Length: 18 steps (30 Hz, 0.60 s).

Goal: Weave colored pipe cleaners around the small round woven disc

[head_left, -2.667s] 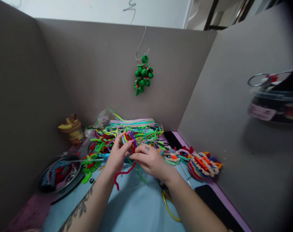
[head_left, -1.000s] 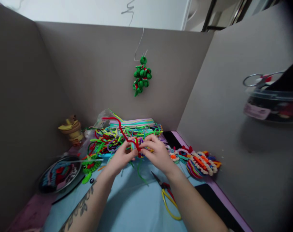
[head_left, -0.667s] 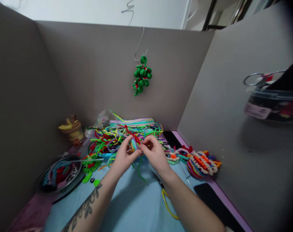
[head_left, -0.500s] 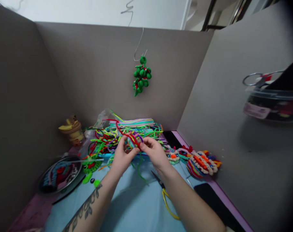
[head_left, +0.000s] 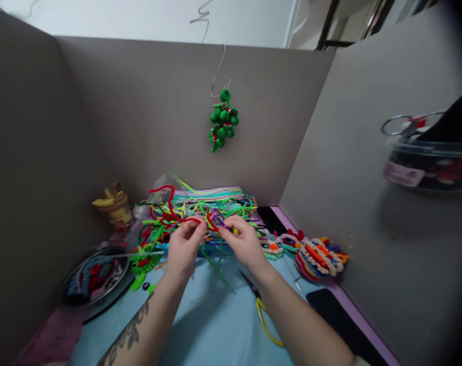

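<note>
In a pinch, my left hand (head_left: 185,246) holds a red pipe cleaner (head_left: 171,201), whose loose end curves up and off to the left. My right hand (head_left: 246,243) grips a small multicoloured pipe-cleaner piece (head_left: 213,219) with red, purple and yellow-green strands. The red strand runs between the two hands. A green strand (head_left: 220,269) hangs down below them. Behind the hands lies a pile of pipe cleaners (head_left: 215,194) in many colours. Scissors with yellow handles (head_left: 267,325) lie beside my right forearm. My fingers hide part of the piece.
A green pipe-cleaner ornament (head_left: 224,122) hangs from a wire on the back panel. At left are a round dish (head_left: 126,267) and a brown-yellow pot (head_left: 118,211). Colourful finished pieces (head_left: 318,259) and a black flat object (head_left: 341,320) lie right. A clear container (head_left: 425,170) hangs on the right panel.
My left hand has moved slightly left and down, away from the right hand, drawing the red pipe cleaner out. Its loose end now arcs farther left.
</note>
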Each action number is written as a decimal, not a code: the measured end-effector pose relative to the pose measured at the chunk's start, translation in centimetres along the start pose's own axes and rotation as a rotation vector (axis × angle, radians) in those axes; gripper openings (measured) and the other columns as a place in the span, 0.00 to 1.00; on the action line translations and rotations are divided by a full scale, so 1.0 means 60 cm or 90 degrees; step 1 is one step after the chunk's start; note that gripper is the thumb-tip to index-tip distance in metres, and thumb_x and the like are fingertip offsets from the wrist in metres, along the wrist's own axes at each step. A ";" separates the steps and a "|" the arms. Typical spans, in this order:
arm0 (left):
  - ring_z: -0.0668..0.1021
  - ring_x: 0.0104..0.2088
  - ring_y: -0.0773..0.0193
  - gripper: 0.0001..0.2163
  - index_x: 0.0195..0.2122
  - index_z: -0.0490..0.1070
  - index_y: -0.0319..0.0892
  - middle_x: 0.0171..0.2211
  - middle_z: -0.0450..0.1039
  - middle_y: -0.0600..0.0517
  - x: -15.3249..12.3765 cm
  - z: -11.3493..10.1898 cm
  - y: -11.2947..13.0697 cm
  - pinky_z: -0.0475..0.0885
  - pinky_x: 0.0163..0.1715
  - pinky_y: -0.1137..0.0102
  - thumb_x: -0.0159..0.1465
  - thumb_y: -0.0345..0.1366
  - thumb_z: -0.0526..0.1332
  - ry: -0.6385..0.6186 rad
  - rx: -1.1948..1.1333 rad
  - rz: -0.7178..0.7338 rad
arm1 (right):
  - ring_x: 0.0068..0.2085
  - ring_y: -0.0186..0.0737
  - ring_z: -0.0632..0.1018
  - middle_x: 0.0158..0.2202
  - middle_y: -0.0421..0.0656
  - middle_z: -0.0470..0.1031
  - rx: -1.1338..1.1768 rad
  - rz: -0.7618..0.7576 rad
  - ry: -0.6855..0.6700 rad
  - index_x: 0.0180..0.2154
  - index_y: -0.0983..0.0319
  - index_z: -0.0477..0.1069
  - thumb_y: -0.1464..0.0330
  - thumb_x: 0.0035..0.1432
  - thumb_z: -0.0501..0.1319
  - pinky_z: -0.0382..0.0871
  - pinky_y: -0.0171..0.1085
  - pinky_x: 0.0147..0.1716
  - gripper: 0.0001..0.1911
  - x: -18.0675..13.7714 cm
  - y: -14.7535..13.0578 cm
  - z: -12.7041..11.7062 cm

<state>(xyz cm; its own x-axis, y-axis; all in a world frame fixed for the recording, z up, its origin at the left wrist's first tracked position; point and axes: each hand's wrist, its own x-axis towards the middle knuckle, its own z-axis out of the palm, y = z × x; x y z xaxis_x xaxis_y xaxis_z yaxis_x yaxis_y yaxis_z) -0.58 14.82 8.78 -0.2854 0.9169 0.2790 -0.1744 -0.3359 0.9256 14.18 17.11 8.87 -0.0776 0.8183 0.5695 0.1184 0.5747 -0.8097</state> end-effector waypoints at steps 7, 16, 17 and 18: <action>0.71 0.29 0.68 0.08 0.25 0.74 0.41 0.24 0.71 0.55 0.010 -0.007 0.019 0.66 0.32 0.74 0.50 0.38 0.69 -0.020 -0.062 0.019 | 0.35 0.39 0.72 0.29 0.41 0.71 0.009 -0.061 -0.124 0.25 0.60 0.69 0.69 0.54 0.62 0.65 0.38 0.38 0.06 -0.006 -0.016 0.000; 0.66 0.21 0.73 0.13 0.23 0.72 0.37 0.21 0.67 0.56 0.009 0.004 0.007 0.60 0.21 0.76 0.41 0.36 0.74 -0.010 -0.230 -0.214 | 0.33 0.37 0.70 0.28 0.40 0.68 0.084 -0.037 -0.098 0.23 0.60 0.66 0.68 0.53 0.61 0.64 0.36 0.36 0.09 -0.005 -0.021 -0.009; 0.68 0.21 0.73 0.13 0.23 0.73 0.37 0.21 0.68 0.56 0.010 0.004 0.004 0.62 0.22 0.76 0.41 0.36 0.74 -0.016 -0.234 -0.221 | 0.33 0.36 0.70 0.28 0.40 0.68 0.087 -0.037 -0.101 0.23 0.60 0.66 0.68 0.53 0.61 0.64 0.37 0.35 0.09 -0.005 -0.022 -0.010; 0.69 0.22 0.72 0.12 0.23 0.73 0.37 0.21 0.69 0.55 0.010 0.004 0.003 0.63 0.23 0.76 0.42 0.35 0.73 -0.021 -0.237 -0.228 | 0.33 0.37 0.70 0.28 0.40 0.68 0.088 -0.039 -0.107 0.23 0.60 0.66 0.68 0.53 0.61 0.64 0.37 0.35 0.09 -0.005 -0.023 -0.011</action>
<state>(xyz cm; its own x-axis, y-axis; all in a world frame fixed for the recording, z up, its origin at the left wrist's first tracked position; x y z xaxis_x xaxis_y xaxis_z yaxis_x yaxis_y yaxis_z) -0.58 15.37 9.15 -0.1172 0.9928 -0.0249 -0.5805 -0.0482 0.8129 14.68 16.10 9.91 -0.2454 0.7649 0.5955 -0.0279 0.6085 -0.7931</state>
